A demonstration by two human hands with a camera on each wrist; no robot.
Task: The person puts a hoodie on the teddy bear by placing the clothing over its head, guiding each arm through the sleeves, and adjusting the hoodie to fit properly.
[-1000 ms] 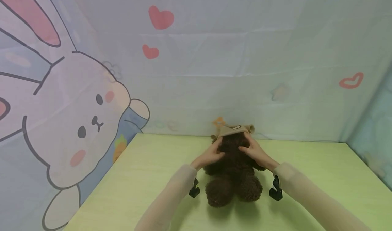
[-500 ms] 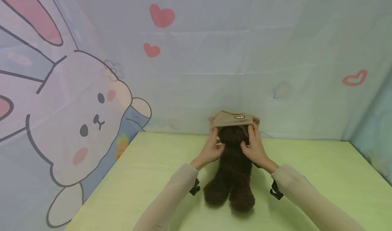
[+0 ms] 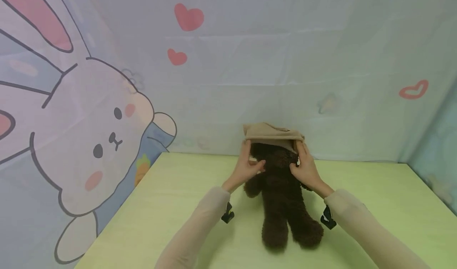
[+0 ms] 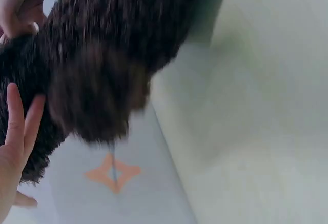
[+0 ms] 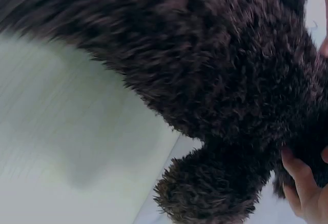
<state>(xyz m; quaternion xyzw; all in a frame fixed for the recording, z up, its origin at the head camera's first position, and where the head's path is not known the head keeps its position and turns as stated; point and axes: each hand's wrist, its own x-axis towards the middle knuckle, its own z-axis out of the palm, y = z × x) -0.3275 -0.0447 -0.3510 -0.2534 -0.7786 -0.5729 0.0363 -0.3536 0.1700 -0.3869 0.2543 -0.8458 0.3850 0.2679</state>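
Observation:
A dark brown, fluffy plush toy (image 3: pixel 282 193) hangs upright above the table, its legs apart and pointing toward me. Over the top of its head sits a beige cloth garment (image 3: pixel 273 132), its hem bunched like a brim; the toy's face is hidden. My left hand (image 3: pixel 243 169) grips the toy's left side of the view, with fingertips up at the hem and thumb on the fur. Opposite it, my right hand (image 3: pixel 308 170) holds the other side in the same way. In the left wrist view the plush toy (image 4: pixel 118 29) fills the upper part, partly blurred.
The light green table (image 3: pixel 185 193) extends below and to both sides of the toy. Close behind stands a pale cloth backdrop (image 3: pixel 221 102) printed with hearts and a rabbit (image 3: pixel 107 142). Black straps (image 3: pixel 227 213) sit at my wrists.
The garment has risen and spread wider over the head, with my hands moving up slightly and apart. The toy's legs swung left, then right, and now hang lower in view.

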